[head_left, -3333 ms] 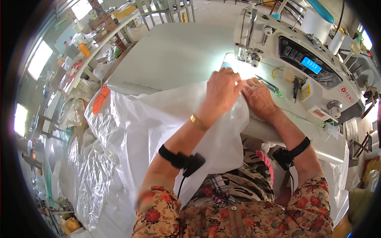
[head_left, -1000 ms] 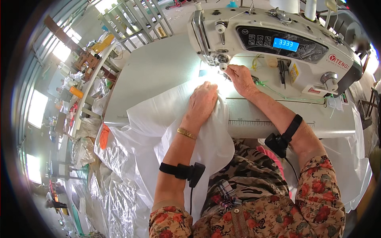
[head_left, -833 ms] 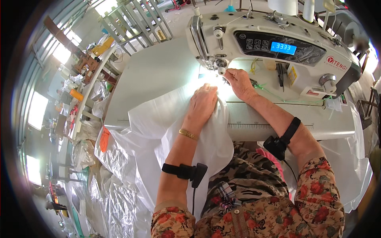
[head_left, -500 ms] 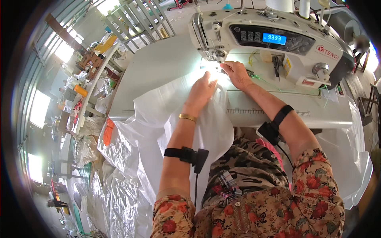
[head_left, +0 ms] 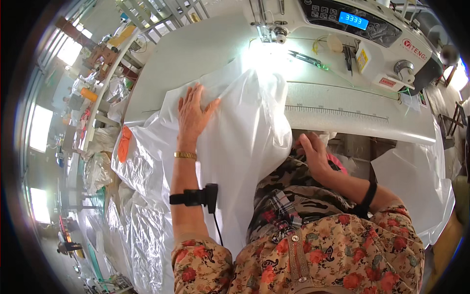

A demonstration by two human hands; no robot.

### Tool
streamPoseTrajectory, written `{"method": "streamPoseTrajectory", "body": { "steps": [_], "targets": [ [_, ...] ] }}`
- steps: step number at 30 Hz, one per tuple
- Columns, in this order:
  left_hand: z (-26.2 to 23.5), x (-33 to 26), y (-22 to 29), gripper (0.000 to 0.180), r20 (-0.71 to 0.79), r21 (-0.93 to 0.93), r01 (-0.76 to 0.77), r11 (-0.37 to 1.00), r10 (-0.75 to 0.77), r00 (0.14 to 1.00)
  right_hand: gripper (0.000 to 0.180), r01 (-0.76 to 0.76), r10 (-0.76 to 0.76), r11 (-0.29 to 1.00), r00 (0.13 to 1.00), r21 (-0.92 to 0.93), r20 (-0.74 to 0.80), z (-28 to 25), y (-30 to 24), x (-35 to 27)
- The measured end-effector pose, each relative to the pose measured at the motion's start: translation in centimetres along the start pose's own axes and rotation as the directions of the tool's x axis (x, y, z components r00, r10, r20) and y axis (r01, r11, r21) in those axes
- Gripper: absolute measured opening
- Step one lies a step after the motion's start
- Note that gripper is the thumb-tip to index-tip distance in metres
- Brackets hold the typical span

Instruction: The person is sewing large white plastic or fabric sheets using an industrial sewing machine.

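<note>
A white, thin, plastic-like sheet [head_left: 235, 122] runs from under the brightly lit needle area of a sewing machine [head_left: 384, 63], across the table's front edge and down toward my lap. My left hand [head_left: 195, 115] lies flat on the sheet's left part, fingers stretched and thumb apart. Low at the table's front edge, above my lap, is my right hand [head_left: 316, 154], its fingers curled. Whatever it may hold is hidden at the fingertips. Glare washes out the spot where the sheet meets the machine.
Thread snips [head_left: 306, 59] lie right of the needle, with a dark slim tool [head_left: 348, 60] farther right. A ruler strip [head_left: 338, 111] runs along the table edge. An orange piece [head_left: 124, 143] rests on the crinkled sheeting at left. More white sheeting [head_left: 416, 181] hangs at right.
Both hands have left the needle area. My left hand moved left and nearer onto the sheet, flattening out. My right hand dropped down to the table's front edge. The view has shifted downward.
</note>
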State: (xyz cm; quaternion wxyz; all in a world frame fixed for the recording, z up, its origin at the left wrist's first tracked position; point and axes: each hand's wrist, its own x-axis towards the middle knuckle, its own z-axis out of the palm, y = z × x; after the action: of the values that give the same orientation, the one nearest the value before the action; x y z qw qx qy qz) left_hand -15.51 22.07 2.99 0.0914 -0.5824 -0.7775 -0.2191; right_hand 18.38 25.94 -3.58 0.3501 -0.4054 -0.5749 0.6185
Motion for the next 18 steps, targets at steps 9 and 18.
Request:
{"method": "streamPoseTrajectory", "body": {
  "steps": [9,18],
  "targets": [
    [-0.7,3.5,-3.9,0.061,0.110,0.045,-0.098,0.994,0.093,0.990,0.040,0.216,0.013,0.975,0.191,-0.055,0.982,7.6,-5.0,-5.1],
    [-0.9,3.8,-4.6,0.062,0.094,-0.012,-0.110,0.994,0.111,0.989,0.028,-0.252,0.227,0.966,0.753,-0.048,0.618,5.8,-0.2,-0.7]
  ]
}}
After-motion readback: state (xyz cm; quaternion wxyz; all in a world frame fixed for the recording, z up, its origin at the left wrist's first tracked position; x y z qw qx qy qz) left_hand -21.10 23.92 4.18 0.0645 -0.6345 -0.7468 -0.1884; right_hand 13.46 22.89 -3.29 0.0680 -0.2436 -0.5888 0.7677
